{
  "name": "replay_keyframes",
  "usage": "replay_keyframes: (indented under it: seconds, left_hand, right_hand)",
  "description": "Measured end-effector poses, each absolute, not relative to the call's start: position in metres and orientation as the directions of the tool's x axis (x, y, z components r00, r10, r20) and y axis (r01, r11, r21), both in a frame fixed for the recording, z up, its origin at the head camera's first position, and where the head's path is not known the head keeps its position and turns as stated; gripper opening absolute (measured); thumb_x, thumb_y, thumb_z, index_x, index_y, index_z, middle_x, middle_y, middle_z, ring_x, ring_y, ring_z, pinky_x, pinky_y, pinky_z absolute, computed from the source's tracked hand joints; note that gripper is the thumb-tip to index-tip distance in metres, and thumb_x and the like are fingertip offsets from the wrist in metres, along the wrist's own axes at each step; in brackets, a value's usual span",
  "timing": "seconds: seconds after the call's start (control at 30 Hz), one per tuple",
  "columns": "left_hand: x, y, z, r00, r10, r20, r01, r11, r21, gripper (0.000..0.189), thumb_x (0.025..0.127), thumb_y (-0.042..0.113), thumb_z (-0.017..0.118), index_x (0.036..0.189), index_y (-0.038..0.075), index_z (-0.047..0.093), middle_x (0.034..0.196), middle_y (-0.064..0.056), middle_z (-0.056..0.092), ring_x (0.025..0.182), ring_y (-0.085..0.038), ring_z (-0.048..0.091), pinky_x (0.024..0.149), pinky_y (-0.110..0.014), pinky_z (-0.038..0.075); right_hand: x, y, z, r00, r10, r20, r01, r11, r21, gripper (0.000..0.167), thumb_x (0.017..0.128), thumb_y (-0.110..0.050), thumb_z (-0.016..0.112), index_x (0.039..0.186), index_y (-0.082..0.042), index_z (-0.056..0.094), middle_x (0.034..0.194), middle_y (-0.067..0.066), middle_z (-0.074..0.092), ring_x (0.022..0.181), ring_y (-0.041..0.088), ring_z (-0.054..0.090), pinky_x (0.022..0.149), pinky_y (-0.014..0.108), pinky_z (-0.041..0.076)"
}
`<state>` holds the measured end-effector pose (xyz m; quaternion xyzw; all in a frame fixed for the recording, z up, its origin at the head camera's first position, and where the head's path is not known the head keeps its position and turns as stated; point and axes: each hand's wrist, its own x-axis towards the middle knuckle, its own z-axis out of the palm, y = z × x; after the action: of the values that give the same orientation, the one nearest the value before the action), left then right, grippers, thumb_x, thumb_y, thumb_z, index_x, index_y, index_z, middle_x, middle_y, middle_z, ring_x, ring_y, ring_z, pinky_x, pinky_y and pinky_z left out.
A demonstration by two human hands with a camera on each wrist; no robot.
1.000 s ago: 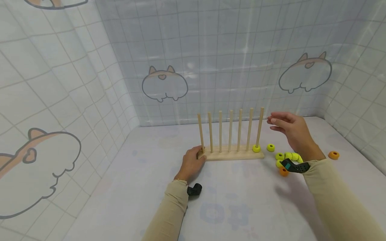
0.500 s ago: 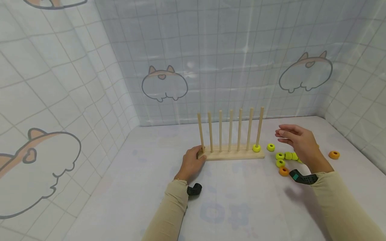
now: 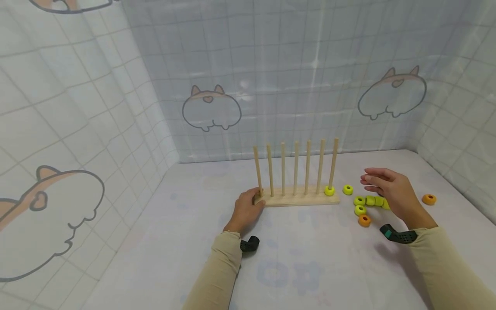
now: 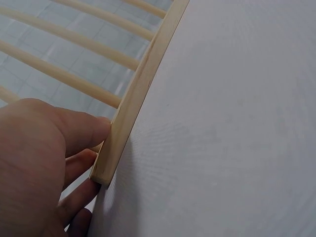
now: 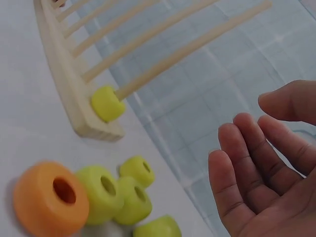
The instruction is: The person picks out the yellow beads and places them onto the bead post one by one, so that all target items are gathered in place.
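Note:
A wooden peg rack [image 3: 298, 199] with several upright rods stands on the table. My left hand [image 3: 245, 211] grips the left end of its base; in the left wrist view the thumb [image 4: 89, 129] presses the top of the base and the fingers lie round the end. One yellow bead [image 3: 329, 190] sits at the foot of the rightmost rod [image 5: 192, 49]. My right hand [image 3: 391, 191] hovers over the loose yellow beads [image 3: 360, 210], fingers relaxed and apart from the thumb, holding nothing. Part of the bead row is hidden behind it.
An orange bead [image 3: 364, 220] lies at the front of the yellow group, and another orange bead [image 3: 429, 199] lies farther right. A single yellow bead [image 3: 348, 190] is close to the rack's right end. A tile-patterned curtain [image 3: 279, 86] hangs behind the table.
My right hand has moved right and down, away from the rightmost rod to above the loose beads. The left hand and the rack have stayed in place.

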<state>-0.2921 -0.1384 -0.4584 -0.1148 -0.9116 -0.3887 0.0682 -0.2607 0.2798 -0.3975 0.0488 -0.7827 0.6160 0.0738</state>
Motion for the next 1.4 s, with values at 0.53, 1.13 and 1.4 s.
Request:
replay_keyframes:
  seconds: [0.53,1.13,1.4]
  left_hand:
    - [-0.287,-0.137,-0.454,-0.966,0.189,0.174,0.256,0.661,0.706,0.056,0.096,0.019,0.065,0.147,0.003,0.049,0.143,-0.018,0.054,0.134,-0.032,0.049,0.11,-0.045,0.04]
    - [-0.28,-0.138,-0.455,-0.973,0.15,0.177,0.232,0.647,0.726,0.055,0.096,0.015,0.066,0.146,-0.002,0.048,0.144,-0.019,0.052,0.134,-0.035,0.047,0.111,-0.047,0.038]
    - [-0.275,-0.133,-0.45,-0.97,0.133,0.204,0.241,0.645,0.725,0.052,0.095,0.012,0.064,0.144,-0.002,0.051,0.142,-0.02,0.054,0.132,-0.036,0.049,0.11,-0.049,0.039]
  right_hand:
    - [-0.255,0.297,-0.409,-0.987,-0.026,0.161,-0.163,0.214,-0.963,0.029,0.102,-0.026,0.059,0.126,-0.008,0.058,0.108,-0.009,0.07,0.095,0.003,0.068,0.08,0.019,0.056]
    - [-0.247,0.317,-0.417,-0.991,0.005,0.13,-0.127,0.201,-0.971,0.029,0.101,-0.027,0.061,0.125,-0.011,0.059,0.107,-0.012,0.069,0.095,0.001,0.067,0.079,0.017,0.055]
    - [-0.239,0.329,-0.419,-0.988,0.059,0.146,-0.123,0.297,-0.947,0.037,0.1,-0.031,0.062,0.128,-0.006,0.057,0.111,-0.014,0.063,0.095,0.0,0.066,0.078,0.016,0.055]
